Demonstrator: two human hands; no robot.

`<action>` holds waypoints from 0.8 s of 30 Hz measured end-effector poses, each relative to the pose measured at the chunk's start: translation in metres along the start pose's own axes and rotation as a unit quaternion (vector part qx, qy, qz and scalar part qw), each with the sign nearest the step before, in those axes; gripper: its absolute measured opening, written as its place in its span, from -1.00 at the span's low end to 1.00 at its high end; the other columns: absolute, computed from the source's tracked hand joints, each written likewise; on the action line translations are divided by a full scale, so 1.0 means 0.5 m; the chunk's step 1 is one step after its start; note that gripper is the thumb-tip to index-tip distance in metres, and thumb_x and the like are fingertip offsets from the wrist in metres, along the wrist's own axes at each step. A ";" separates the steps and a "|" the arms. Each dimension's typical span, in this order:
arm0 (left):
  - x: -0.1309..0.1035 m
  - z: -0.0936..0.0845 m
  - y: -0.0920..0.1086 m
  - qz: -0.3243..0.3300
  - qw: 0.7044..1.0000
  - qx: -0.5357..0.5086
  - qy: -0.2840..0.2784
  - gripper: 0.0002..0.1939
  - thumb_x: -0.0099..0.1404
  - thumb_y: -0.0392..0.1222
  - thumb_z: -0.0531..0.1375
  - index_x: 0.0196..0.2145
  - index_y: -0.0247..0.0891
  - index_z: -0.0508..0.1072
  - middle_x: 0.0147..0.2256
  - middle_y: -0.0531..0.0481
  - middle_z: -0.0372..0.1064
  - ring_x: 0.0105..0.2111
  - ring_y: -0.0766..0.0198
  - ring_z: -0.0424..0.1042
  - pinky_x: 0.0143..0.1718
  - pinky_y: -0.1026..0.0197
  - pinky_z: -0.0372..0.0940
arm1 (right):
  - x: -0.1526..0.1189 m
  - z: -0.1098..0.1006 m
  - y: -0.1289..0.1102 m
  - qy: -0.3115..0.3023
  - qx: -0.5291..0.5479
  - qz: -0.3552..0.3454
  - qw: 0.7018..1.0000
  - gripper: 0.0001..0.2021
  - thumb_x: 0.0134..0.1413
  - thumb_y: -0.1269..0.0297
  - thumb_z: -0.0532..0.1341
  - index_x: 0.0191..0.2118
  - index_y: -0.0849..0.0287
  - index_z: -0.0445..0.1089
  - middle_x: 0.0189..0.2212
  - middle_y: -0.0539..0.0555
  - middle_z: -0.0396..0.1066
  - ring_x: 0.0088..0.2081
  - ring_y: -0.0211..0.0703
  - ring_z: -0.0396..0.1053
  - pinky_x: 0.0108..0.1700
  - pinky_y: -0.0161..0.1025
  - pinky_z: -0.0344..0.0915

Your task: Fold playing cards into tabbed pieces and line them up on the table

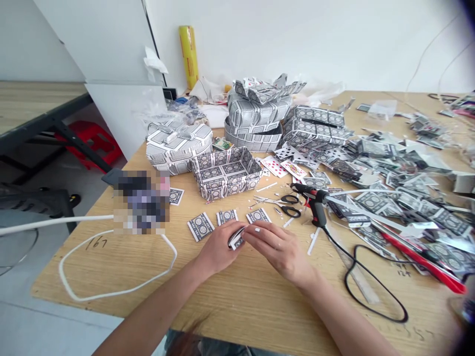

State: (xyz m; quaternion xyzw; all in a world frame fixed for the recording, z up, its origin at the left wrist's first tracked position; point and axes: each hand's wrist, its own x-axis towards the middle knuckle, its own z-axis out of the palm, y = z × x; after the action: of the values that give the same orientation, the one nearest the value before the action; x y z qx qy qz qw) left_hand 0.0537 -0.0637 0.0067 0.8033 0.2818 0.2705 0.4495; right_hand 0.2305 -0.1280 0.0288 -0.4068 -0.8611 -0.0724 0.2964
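Between my two hands is a folded playing card (pixel 236 239) with a dark patterned back, low over the front of the table. My left hand (pixel 221 247) is closed round its left side. The fingers of my right hand (pixel 279 247) press on its right edge; the fingertips partly hide it. Just beyond lie several folded card pieces, one of them a patterned piece (pixel 201 226) left of my hands. Behind these stands an open box woven from cards (pixel 227 174). Black-handled scissors (pixel 289 205) and a black glue gun (pixel 315 203) lie to the right.
Lidded woven-card baskets (pixel 178 146) and a stacked basket (pixel 256 111) stand at the back. Loose cards (pixel 386 198) cover the right side. A black cord (pixel 347 282), a red tool (pixel 426 257) and a white cable (pixel 115 291) lie on the table (pixel 222 306).
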 end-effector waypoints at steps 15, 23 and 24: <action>-0.001 0.003 -0.011 0.019 1.000 0.013 -0.011 -0.68 0.12 -0.40 0.12 -0.15 -0.28 0.46 -0.15 -0.13 0.51 -0.14 0.14 0.47 -0.06 0.11 0.33 | 0.013 0.001 -0.012 -0.015 0.000 -0.022 1.000 -0.70 0.34 0.42 -0.07 -0.06 0.29 0.39 -0.23 0.18 0.47 -0.07 -0.05 0.33 -0.10 -0.13 0.32; 0.000 0.005 0.001 0.001 0.999 -0.043 -0.023 -0.72 0.06 -0.44 0.10 -0.27 -0.28 0.47 -0.23 -0.07 0.52 -0.21 0.17 0.47 -0.11 0.15 0.33 | 0.012 0.009 -0.016 -0.019 0.030 -0.012 0.999 -0.70 0.35 0.39 -0.06 -0.04 0.22 0.39 -0.24 0.14 0.46 -0.08 -0.10 0.34 -0.10 -0.17 0.30; 0.000 0.006 0.002 -0.004 0.998 -0.048 -0.028 -0.73 0.05 -0.44 0.10 -0.29 -0.28 0.47 -0.25 -0.06 0.52 -0.22 0.18 0.47 -0.12 0.16 0.33 | 0.012 0.011 -0.016 -0.018 0.039 -0.009 0.999 -0.72 0.34 0.40 -0.04 -0.06 0.21 0.39 -0.25 0.14 0.45 -0.08 -0.10 0.34 -0.11 -0.17 0.30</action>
State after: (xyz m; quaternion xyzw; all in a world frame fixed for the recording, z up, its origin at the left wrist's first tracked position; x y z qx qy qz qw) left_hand 0.0558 -0.0657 0.0064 0.7869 0.2587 0.2592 0.4966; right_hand 0.2190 -0.1275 0.0285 -0.3887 -0.8718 -0.0341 0.2962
